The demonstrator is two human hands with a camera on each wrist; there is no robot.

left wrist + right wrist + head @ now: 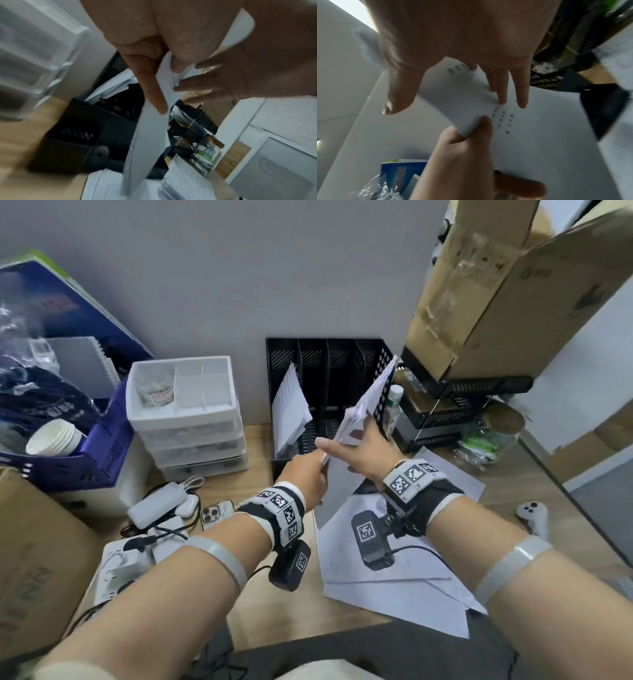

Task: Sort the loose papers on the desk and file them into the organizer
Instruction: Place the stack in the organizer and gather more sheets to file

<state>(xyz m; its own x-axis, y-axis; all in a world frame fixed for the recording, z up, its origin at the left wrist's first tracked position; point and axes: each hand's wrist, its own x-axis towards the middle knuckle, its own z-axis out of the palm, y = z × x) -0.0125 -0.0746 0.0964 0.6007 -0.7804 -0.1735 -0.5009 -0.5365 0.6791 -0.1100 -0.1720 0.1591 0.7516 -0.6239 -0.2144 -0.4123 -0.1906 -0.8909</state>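
1. Head view: we see the black organizer (329, 392) standing at the back of the bench (260, 460), with a batch of filed papers (289, 409) already leaning in its leftmost slot; the other slots look empty from here. Our left hand (305, 477) and right hand (363, 443) both hold a bundle of sheets (368, 402) raised in front of the organizer's right end, tilted and not yet in any slot. More loose papers (394, 587) lie spread on the bench under our right forearm, so we judge the job well short of half done.

2. Left wrist view: our left hand (154, 56) pinches a sheet (149, 135) between thumb and curled fingers; it hangs edge-on and blurred. The organizer (82, 135) sits below with its filed papers (113, 86) showing, and a further stack (187, 181) waits on the bench.

3. Right wrist view: our right hand (462, 54) has its fingers (522, 92) laid nearly straight along the printed bundle (530, 128), thumb out to the side, while the left hand (467, 155) grips the bundle's edge. We read this as sorting in the air, with filing of this bundle and the bench papers still ahead.
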